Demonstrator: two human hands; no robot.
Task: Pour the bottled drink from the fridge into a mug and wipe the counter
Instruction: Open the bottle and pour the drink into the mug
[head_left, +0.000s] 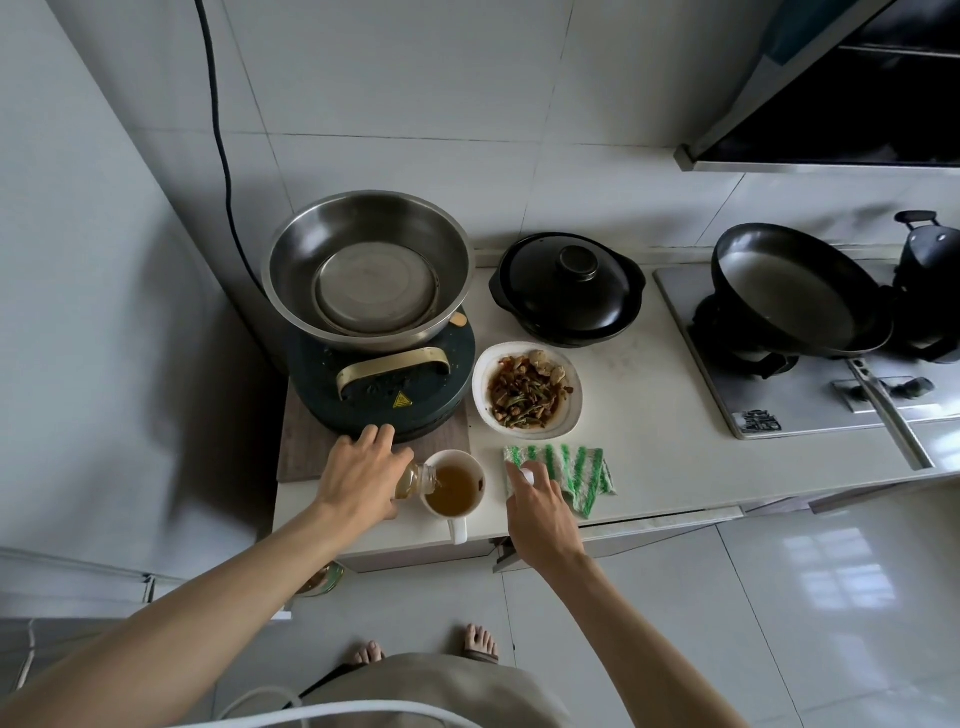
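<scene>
My left hand (361, 475) grips a clear bottle (415, 480) of amber drink, tilted so its mouth is over the white mug (454, 491). The mug stands near the counter's front edge, its handle toward me, and holds amber liquid. Most of the bottle is hidden under my hand. My right hand (540, 512) is over the left end of a green-and-white striped cloth (576, 473) lying on the counter, and a small white object, probably the bottle cap (527, 475), shows at its fingertips.
A steel basin (369, 270) sits on a dark round cooker (384, 389) on a wooden board. Behind the cloth is a plate of food (527, 389), a black lidded pot (569, 288), and a stove with a black pan (795, 291) to the right.
</scene>
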